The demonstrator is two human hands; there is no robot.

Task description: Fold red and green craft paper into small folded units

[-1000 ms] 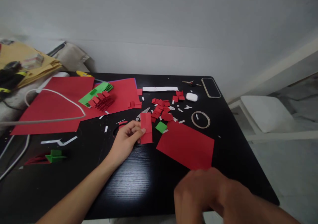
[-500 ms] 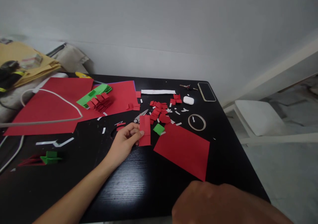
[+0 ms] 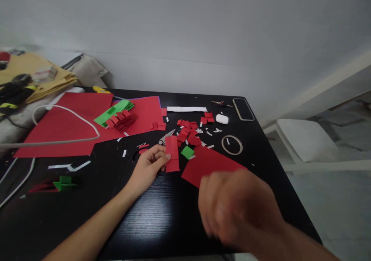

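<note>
My left hand point(image 3: 148, 168) rests on the black table point(image 3: 150, 218) and pinches a small red paper strip point(image 3: 172, 153) between thumb and fingers. My right hand point(image 3: 236, 209) hovers close to the camera, blurred by motion, above a red paper sheet point(image 3: 207, 162) that it partly hides; its fingers cannot be made out. Scissors point(image 3: 165, 137) lie just behind the strip. A small green folded piece point(image 3: 188, 152) sits right of the strip, beside a heap of several small red folded pieces point(image 3: 188, 131).
Large red sheets point(image 3: 66, 124) with green and red folded stacks point(image 3: 117, 116) lie at back left, crossed by a white cable point(image 3: 58, 137). A tape ring point(image 3: 232, 144), white earbud case point(image 3: 222, 119), phone point(image 3: 243, 109), keys and a white paper strip point(image 3: 187, 109) sit at back right. A white chair point(image 3: 307, 139) stands beyond the table's right edge.
My right hand rose from the near table edge and moved up and forward over the red sheet, blurred. My left hand keeps the red strip in place.
</note>
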